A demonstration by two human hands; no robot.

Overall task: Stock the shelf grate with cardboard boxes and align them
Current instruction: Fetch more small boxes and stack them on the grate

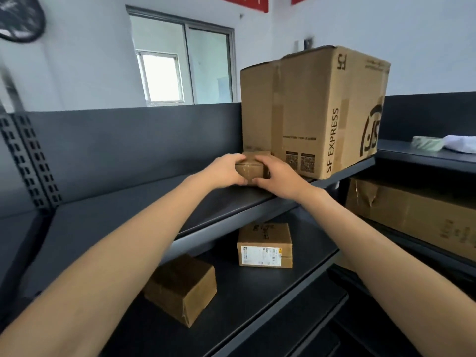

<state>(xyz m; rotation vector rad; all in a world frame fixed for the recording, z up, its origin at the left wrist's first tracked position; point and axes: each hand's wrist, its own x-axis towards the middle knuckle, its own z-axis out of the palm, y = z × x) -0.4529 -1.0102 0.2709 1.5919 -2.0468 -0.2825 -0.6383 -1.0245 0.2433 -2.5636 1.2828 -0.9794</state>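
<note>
A small taped cardboard box (251,169) rests on the dark upper shelf (123,210), right in front of a large SF Express carton (309,112). My left hand (226,171) grips the small box's left side and my right hand (278,176) grips its right side. Another small box (255,153) peeks out just behind it, against the carton. On the lower shelf (257,300) stand a labelled box (265,244) and a plain brown box (181,287), turned at an angle.
A long, dented carton (412,217) lies on the right-hand unit's lower level. A tape roll (427,143) and a white cloth (461,143) lie on its top shelf. A dark back panel (128,140) rises behind the upper shelf, with a slotted upright (28,161) at left.
</note>
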